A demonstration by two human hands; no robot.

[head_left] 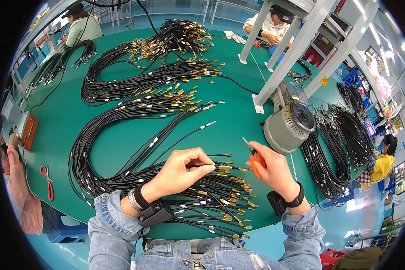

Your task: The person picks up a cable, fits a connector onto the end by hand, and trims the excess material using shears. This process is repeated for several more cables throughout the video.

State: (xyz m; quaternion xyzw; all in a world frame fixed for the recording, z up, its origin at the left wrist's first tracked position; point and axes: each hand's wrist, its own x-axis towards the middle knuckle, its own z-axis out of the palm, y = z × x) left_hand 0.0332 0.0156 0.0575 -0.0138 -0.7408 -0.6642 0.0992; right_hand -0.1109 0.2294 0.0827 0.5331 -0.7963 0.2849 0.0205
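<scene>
My left hand (pixel 177 174) is closed in a pinch on a thin black cable, above a spread bundle of black cables (pixel 211 191) with yellow and white tips. A tipped cable end (pixel 239 169) juts out to the right of those fingers. My right hand (pixel 276 173) is wrapped round a pair of orange-handled scissors (pixel 257 164), whose short blades point up and to the far left, apart from the cable. The bundle curves round to the left and back to the far side of the green table (pixel 220 108).
Beyond lie more cable bundles (pixel 148 76). A grey motor-like machine (pixel 285 128) stands right, beside white metal posts (pixel 281 63). Red-handled scissors (pixel 48 182) rest at the left edge. More cables (pixel 328 153) lie right of the machine. Other people sit around the table.
</scene>
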